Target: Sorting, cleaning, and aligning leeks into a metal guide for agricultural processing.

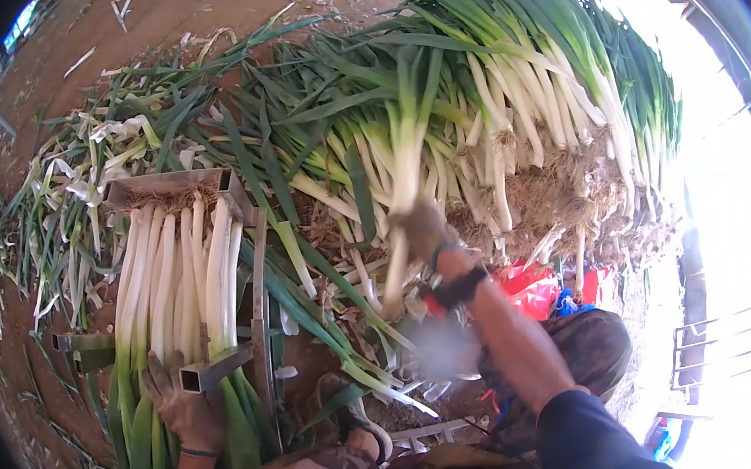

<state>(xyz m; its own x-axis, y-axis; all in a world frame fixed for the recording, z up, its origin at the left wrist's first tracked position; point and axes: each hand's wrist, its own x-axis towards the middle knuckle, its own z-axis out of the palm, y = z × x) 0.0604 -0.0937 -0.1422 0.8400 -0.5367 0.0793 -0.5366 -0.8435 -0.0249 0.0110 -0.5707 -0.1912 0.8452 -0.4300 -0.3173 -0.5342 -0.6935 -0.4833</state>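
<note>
My right hand (422,230), gloved and somewhat blurred, is closed around a leek (408,160). The leek stands nearly upright, its green leaves upward and its white shank showing below the hand. On the left, a row of leeks (165,276) lies in a metal frame (257,332), root ends against the far crossbar, green parts toward me. My left hand (179,406), also gloved, rests on their green stalks beside a short metal bracket (215,369), with its fingers stretched out and apart.
A large heap of leeks (518,94) with soil-covered roots lies ahead and to the right. Trimmed leaves and peelings (90,159) cover the ground at left. Red plastic (530,292) lies by my right knee. Loose leeks (321,320) lie between the frame and my legs.
</note>
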